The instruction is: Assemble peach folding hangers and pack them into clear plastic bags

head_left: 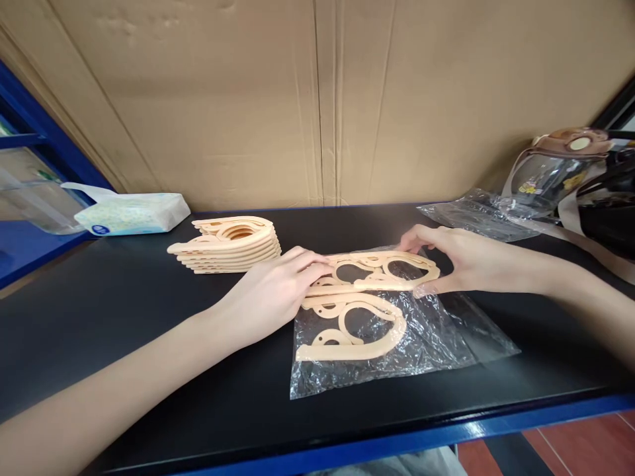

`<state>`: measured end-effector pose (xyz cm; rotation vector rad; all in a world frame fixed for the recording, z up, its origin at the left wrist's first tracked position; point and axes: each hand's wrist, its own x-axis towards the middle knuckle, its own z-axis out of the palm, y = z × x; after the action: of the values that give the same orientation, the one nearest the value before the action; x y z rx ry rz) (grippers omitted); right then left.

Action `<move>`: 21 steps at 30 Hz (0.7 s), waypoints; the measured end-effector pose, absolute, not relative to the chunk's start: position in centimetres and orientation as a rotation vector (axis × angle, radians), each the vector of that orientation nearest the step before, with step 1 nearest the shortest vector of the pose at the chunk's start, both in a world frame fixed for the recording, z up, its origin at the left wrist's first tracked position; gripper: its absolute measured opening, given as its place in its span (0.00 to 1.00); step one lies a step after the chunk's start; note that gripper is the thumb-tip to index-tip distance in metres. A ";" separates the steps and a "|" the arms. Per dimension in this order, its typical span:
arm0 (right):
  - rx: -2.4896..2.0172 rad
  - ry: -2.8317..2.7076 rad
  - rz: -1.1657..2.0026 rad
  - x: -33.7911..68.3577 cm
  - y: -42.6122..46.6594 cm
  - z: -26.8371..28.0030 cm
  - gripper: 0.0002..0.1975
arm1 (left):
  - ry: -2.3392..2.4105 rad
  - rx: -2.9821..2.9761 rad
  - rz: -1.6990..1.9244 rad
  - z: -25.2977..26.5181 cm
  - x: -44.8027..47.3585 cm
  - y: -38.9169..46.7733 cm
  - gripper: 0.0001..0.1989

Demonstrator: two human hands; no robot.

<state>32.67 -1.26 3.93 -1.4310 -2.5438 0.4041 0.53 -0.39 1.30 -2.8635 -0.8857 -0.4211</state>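
Observation:
Two beige plastic folding hangers lie folded side by side in the middle of the black table, on or in a clear plastic bag. My left hand closes over the left end of the farther folding hanger. At its curved right end, my right hand grips the same hanger between thumb and fingers. The nearer folding hanger rests against the bag, with neither hand clearly on it. Whether the farther hanger is inside the plastic is hard to tell. Behind my left hand stands a neat stack of folded hangers.
A soft tissue pack lies at the back left. Another clear plastic bag and a transparent bottle with a brown lid are at the back right. Cardboard closes off the rear; the table's blue edge runs along the front.

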 end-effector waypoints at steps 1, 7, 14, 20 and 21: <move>-1.415 -2.532 0.404 32.5 -1.1 3.6 0.29 | -0.907 -2.871 -0.418 1.2 0.6 -0.3 0.21; -1.467 -2.479 0.284 32.4 -0.8 2.4 0.35 | -1.031 -2.931 -0.442 0.5 0.4 0.4 0.25; -1.333 -2.363 0.475 32.0 -0.4 1.8 0.34 | -1.116 -3.041 -0.598 0.4 -0.1 1.2 0.28; -1.237 -2.239 0.476 30.6 -0.7 0.9 0.34 | -1.249 -3.076 -0.740 0.5 0.0 1.5 0.24; -1.220 -2.225 0.476 30.4 -0.7 0.7 0.34 | -1.263 -3.089 -0.760 0.5 0.0 1.5 0.24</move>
<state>30.43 -0.74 0.65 -1.2197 -2.2254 0.4755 0.02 1.45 0.45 -3.0889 -1.2634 -0.7599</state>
